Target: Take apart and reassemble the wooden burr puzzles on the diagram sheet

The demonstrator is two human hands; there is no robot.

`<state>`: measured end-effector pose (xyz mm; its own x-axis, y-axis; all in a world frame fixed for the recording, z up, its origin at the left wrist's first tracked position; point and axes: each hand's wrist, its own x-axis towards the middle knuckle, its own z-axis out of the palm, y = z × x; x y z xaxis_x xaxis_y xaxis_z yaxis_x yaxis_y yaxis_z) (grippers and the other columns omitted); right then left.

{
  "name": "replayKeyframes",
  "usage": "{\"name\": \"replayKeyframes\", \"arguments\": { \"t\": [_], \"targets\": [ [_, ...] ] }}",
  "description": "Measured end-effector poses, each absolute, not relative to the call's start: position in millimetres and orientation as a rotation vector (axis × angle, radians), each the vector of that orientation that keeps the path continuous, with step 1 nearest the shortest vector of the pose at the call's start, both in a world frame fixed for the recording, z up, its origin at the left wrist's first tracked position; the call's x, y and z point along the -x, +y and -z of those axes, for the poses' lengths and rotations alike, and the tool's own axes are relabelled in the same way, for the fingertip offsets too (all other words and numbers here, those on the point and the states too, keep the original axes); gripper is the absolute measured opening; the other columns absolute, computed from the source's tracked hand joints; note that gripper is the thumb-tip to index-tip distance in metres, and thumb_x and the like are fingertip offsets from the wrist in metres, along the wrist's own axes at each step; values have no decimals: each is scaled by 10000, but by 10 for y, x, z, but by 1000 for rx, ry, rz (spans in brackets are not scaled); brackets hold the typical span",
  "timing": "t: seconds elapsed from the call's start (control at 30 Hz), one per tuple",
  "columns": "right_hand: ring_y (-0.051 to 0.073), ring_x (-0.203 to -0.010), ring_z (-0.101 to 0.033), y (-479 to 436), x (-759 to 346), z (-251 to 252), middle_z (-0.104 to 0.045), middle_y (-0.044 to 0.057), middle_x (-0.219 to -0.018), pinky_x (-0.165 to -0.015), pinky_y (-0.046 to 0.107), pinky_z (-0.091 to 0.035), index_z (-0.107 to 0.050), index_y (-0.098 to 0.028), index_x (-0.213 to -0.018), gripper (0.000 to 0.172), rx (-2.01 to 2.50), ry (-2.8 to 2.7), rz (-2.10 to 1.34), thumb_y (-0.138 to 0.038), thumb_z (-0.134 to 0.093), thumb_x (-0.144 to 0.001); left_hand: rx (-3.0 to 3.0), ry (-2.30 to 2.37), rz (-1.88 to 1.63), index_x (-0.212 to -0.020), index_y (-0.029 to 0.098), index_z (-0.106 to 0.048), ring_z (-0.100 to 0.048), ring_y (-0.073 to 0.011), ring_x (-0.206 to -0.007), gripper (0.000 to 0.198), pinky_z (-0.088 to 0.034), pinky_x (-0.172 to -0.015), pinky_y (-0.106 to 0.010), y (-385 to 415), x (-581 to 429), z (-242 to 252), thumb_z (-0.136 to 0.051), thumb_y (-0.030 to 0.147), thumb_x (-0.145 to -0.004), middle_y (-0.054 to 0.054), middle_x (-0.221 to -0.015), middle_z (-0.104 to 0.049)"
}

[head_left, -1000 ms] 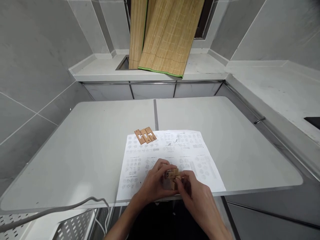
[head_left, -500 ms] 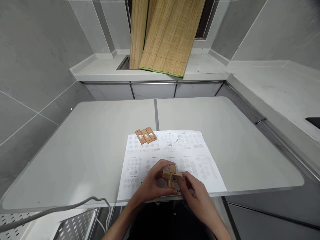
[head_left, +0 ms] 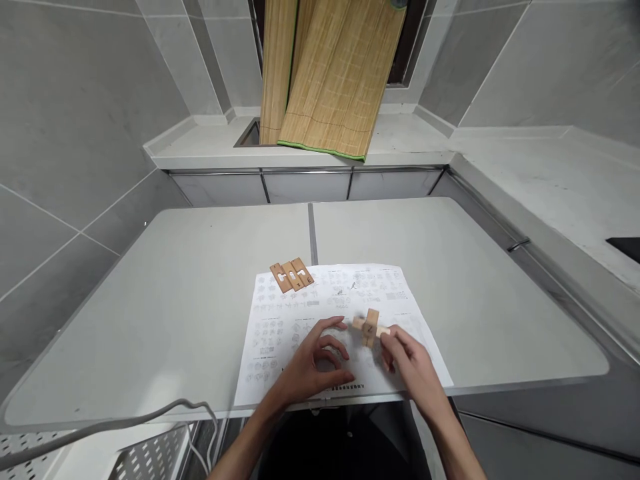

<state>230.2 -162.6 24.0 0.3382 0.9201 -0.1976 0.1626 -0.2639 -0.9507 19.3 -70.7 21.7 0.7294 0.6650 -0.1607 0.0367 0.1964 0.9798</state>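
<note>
A wooden interlocking block puzzle (head_left: 371, 328), cross-shaped and marked with a dark character, is held by one arm in the fingers of my right hand (head_left: 407, 353). It hangs above the printed sheet. My left hand (head_left: 317, 363) is open to its left, fingers curved and apart, with nothing in them. The white instruction sheet (head_left: 265, 383) lies under both hands, covered with small grey diagrams. At its far left corner, three flat wooden plates (head_left: 292, 275) with cut-out slots and numbers overlap one another.
The white table (head_left: 200, 300) has a grey seam (head_left: 313, 233) down its far half. Behind it, a bamboo mat (head_left: 335, 87) leans over a counter with a sink (head_left: 249, 133). A grey cable (head_left: 125, 420) crosses the table's near left edge, beside a perforated rack (head_left: 150, 457).
My left hand has let go of the wooden puzzle. My right hand has carried it to the right and away from me, turning it so the marked face shows.
</note>
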Motion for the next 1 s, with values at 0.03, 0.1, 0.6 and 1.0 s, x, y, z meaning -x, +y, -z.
{"name": "replayKeyframes", "arguments": {
  "t": [0.03,0.1,0.6,1.0],
  "targets": [
    [167,-589,-466,-1569,-2395,-225,-473,-41,-604,-570,268,-380,-464,-250,-711,474,1739,-984,-934,-631,-503,-991,-1310,671,-502,-1470,299,-509,-671,-164,-923,810,-593,-811,-330,-705,-196,-217,-908,306,-765,-110,-1388,-575],
    [170,-585,-472,-1437,-2583,-195,-484,-45,-579,-585,271,-377,-481,-249,-701,449,1903,-956,-721,-605,-510,-972,-1302,678,-517,-1412,274,-563,-666,-154,-910,699,-586,-831,-330,-692,-195,-216,-888,329,-795,-109,-1357,-590],
    [242,-641,-548,-846,-3097,-49,-635,49,-650,-607,318,-361,-534,-253,-712,471,2189,-868,-395,-651,-472,-956,-1224,652,-476,-1241,203,-654,-634,-151,-833,474,-518,-857,-335,-609,-161,-210,-809,472,-882,-61,-1069,-662],
    [159,-574,-467,-1636,-2355,17,-511,-24,-623,-549,251,-424,-618,-220,-764,511,1794,-1103,-756,-668,-519,-988,-1251,679,-471,-1247,194,-639,-641,-172,-854,438,-507,-868,-355,-554,-189,-178,-740,491,-942,-68,-1069,-651]
  ]
}}
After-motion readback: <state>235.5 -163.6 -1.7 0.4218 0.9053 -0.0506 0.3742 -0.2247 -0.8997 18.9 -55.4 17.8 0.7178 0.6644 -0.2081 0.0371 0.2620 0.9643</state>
